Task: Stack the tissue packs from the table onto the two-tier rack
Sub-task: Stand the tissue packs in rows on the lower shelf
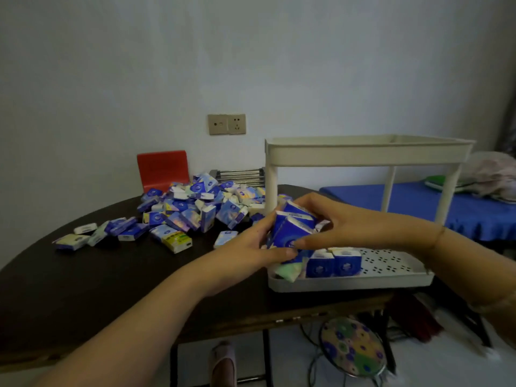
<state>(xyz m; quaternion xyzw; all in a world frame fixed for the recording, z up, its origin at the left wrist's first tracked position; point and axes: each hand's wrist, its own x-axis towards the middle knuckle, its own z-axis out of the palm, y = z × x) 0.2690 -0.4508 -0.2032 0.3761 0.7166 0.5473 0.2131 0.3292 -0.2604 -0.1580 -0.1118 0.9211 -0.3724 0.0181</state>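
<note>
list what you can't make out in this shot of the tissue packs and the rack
- Head view: number of held packs; left hand and right hand cover them, with motion blur.
- Rack lower tier's left end, behind the hands.
- Upper tier contents, hidden by its rim.
- Print on the pile, too small.

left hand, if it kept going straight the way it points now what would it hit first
The left hand points right, over the rack's lower tier, gripping blue packs together with the right hand. Straight on it would probably meet the right hand's fingers first; depth is unclear.
</note>
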